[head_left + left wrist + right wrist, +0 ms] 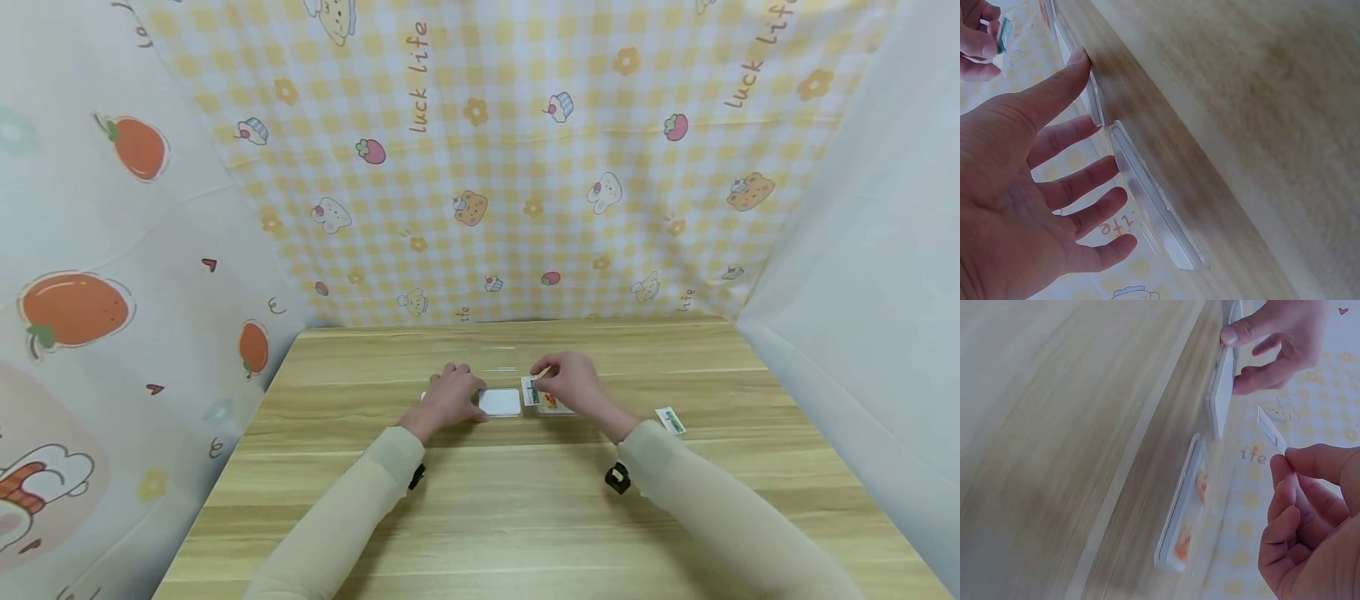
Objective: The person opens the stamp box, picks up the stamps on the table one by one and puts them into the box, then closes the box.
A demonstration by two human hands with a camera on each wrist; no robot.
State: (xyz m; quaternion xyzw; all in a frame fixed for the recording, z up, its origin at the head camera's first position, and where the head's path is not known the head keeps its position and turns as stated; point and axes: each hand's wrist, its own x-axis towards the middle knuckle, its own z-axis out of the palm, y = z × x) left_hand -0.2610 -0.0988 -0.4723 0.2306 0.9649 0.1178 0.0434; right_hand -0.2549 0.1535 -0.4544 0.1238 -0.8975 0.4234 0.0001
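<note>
In the head view, a thin white rectangular case [500,402] with clear edges lies flat on the table. My left hand [450,395] holds its left end, thumb at the front edge and forefinger behind, other fingers spread. My right hand [576,382] pinches a small white-bordered card or sticker [531,391] with a green picture between thumb and forefinger. In the right wrist view that piece [1271,430] is raised above the cases. Below the right hand lies a similar case [1192,506] with orange-red pictures on top. Another white case [1157,203] lies beneath my left fingers.
A second small green-printed card [671,421] lies on the wooden table [495,517] to the right. Behind the cases is a clear, hardly visible rectangular item [498,358]. A patterned cloth [510,208] hangs along the table's back edge.
</note>
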